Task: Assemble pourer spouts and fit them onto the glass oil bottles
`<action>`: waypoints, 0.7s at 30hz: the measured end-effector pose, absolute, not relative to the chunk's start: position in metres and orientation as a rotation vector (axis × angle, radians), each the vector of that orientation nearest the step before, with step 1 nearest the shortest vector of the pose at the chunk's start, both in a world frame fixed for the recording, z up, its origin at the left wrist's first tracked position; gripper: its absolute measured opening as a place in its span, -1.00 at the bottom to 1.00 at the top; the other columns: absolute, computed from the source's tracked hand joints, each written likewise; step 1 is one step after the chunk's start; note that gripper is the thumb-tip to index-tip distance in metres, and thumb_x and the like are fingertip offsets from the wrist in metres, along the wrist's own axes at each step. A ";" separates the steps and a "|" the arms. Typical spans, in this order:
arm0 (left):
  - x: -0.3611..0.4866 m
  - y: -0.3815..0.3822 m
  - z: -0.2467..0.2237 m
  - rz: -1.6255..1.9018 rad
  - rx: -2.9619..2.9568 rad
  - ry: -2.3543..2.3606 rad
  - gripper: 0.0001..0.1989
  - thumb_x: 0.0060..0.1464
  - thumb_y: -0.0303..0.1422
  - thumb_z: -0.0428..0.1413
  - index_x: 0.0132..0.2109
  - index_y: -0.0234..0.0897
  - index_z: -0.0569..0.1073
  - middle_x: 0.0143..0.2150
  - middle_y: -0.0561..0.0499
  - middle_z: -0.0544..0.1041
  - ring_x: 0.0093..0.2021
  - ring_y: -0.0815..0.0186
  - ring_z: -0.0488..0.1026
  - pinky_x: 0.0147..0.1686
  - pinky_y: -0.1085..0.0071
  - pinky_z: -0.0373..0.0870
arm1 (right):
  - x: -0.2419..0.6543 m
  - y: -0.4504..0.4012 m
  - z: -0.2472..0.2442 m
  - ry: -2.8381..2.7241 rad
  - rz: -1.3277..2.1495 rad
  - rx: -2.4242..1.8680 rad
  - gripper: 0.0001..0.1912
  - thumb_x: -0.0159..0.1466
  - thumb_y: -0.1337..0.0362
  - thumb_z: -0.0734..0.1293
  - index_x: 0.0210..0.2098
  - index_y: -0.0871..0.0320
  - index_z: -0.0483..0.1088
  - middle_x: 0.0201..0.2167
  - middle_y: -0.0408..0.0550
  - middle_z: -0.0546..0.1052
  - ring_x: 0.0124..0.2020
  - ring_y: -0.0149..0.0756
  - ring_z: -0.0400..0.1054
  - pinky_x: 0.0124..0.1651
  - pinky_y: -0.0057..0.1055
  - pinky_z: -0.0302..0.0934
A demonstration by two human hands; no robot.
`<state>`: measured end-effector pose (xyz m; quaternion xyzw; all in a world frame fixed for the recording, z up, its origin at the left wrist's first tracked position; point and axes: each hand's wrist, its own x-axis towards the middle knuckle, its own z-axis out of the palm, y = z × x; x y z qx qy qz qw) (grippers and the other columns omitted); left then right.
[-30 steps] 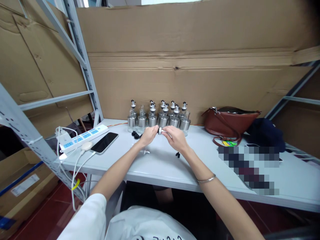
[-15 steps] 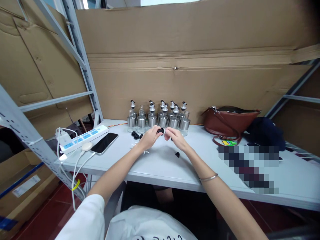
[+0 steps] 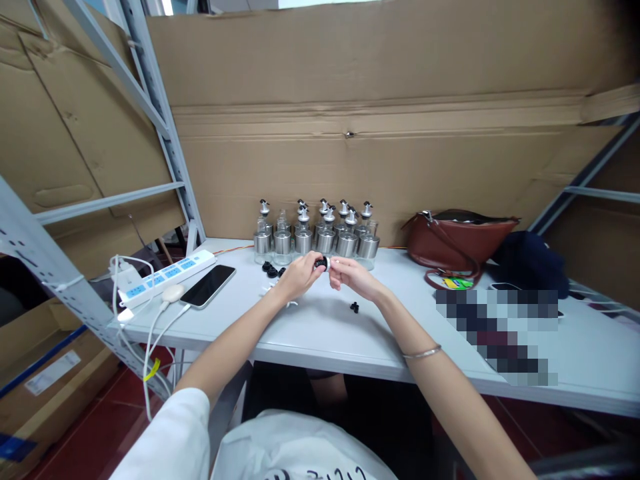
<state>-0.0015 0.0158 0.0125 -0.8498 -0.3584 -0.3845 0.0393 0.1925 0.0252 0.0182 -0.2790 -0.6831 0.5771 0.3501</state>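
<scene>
My left hand (image 3: 299,277) is closed around a small black ribbed piece with a pale end, which looks like a bottle pourer (image 3: 321,264). The fingers of my right hand (image 3: 353,276) are pinched at its pale end. Behind both hands stand several glass bottles (image 3: 346,245) with metal sleeves, most topped by silver-and-black pourers. Near my left hand lie several black caps (image 3: 271,269) and some small white pieces (image 3: 270,287), partly hidden by the hand. A few tiny black parts (image 3: 355,307) lie on the table below my right hand.
On the left of the white table (image 3: 310,333) are a power strip (image 3: 173,277), charging cables and a phone (image 3: 209,287). A brown handbag (image 3: 457,243) and a dark cap (image 3: 533,263) sit at the right. A cardboard wall (image 3: 350,160) closes the back.
My right hand has turned and its fingers have come to the pale end of the piece in my left hand. My left hand has barely moved.
</scene>
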 end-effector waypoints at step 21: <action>-0.024 0.030 0.032 -1.054 -2.417 -0.973 -0.79 0.24 -0.27 0.06 -0.12 -0.34 0.44 -0.19 -0.03 0.50 -0.22 0.31 0.47 -0.17 0.24 0.46 | 0.160 0.008 0.017 -1.933 0.508 -0.728 -0.72 0.35 0.18 0.27 -0.02 0.21 0.37 -0.09 -0.01 0.48 -0.18 -0.28 0.43 -0.15 -0.23 0.38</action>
